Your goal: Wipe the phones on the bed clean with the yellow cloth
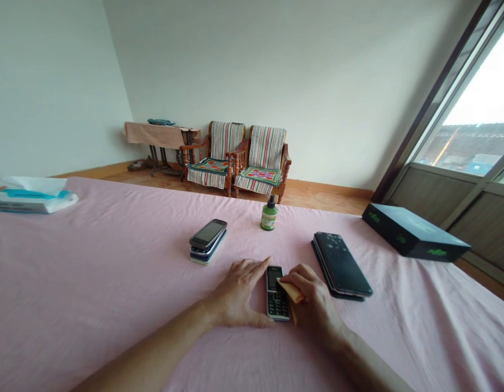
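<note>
A small keypad phone (277,307) lies face up on the pink cloth (113,261). Along its left side rests my left hand (241,294), thumb and fingers spread, with the thumb near the phone's lower corner and the fingertips by its top. My right hand (313,305) is closed on a folded yellow cloth (292,291), which touches the phone's face at the right of the screen. A stack of phones (209,234) sits to the left, beyond my left hand. Large dark phones (344,264) are stacked to the right.
A green spray bottle (269,215) stands beyond the keypad phone. At the right edge lies a black box (415,231); at the far left, a tissue pack (35,198). Two wooden chairs (262,158) and a cloth-covered sewing table (154,135) stand by the wall.
</note>
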Demonstrator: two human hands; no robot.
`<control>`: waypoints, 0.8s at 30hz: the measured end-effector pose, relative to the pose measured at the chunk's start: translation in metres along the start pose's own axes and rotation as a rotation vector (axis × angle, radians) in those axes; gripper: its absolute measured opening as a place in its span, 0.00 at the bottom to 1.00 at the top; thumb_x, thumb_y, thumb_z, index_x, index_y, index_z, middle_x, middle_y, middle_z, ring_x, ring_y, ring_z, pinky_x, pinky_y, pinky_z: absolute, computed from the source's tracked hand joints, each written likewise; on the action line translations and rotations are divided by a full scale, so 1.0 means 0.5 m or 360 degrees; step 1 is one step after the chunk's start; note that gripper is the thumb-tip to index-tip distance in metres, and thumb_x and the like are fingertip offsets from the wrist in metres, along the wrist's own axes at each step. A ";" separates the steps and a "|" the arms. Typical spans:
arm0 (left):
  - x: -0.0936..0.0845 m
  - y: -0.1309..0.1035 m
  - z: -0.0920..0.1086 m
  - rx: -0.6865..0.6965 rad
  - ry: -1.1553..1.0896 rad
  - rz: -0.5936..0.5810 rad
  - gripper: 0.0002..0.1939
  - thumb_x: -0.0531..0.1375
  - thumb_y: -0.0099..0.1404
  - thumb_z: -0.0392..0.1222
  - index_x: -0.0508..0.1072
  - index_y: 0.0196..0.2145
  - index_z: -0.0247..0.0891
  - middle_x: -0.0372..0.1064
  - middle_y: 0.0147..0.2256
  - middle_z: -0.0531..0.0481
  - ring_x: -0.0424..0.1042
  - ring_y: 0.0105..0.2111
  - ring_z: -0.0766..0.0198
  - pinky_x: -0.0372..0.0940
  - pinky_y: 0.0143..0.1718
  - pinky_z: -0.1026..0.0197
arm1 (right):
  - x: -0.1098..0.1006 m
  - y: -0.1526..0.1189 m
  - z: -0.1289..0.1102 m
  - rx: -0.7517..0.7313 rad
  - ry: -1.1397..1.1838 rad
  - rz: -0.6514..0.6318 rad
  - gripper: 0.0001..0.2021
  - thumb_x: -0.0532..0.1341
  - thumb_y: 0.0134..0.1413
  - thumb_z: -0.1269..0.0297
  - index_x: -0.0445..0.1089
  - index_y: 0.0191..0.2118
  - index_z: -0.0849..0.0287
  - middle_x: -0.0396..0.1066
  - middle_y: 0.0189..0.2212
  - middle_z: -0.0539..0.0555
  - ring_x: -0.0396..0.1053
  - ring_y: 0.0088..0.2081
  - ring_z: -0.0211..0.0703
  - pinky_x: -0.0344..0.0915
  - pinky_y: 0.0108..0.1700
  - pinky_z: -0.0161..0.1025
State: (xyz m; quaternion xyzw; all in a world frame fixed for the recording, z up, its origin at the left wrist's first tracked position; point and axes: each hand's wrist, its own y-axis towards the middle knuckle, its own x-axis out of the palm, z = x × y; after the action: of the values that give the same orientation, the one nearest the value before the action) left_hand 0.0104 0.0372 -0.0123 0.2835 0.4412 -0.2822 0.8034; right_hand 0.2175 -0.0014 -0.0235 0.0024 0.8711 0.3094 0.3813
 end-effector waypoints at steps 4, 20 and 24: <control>-0.001 0.001 0.001 -0.0018 0.0004 -0.0015 0.57 0.66 0.48 0.63 0.45 0.66 0.38 0.56 0.60 0.37 0.54 0.59 0.41 0.48 0.58 0.41 | -0.004 -0.006 -0.007 0.0041 -0.0006 0.0093 0.09 0.57 0.56 0.73 0.74 0.37 0.57 0.68 0.32 0.55 0.67 0.34 0.43 0.65 0.35 0.38; 0.000 -0.001 0.004 -0.0048 -0.0023 0.0002 0.59 0.69 0.45 0.61 0.44 0.66 0.41 0.56 0.60 0.39 0.54 0.59 0.42 0.49 0.58 0.42 | -0.003 -0.025 -0.024 0.0082 0.0094 0.0207 0.07 0.58 0.57 0.69 0.73 0.38 0.57 0.67 0.32 0.55 0.68 0.33 0.42 0.66 0.33 0.36; -0.001 -0.001 0.005 -0.0047 -0.0024 -0.0003 0.60 0.69 0.44 0.60 0.44 0.66 0.40 0.56 0.60 0.39 0.54 0.59 0.42 0.48 0.59 0.43 | -0.007 -0.022 -0.015 0.0155 0.0089 0.0246 0.06 0.59 0.57 0.69 0.73 0.37 0.57 0.67 0.33 0.55 0.67 0.34 0.43 0.66 0.34 0.36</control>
State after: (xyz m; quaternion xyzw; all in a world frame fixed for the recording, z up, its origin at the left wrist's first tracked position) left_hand 0.0114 0.0353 -0.0109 0.2689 0.4397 -0.2785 0.8104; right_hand 0.2177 -0.0153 -0.0232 0.0796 0.8926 0.2952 0.3313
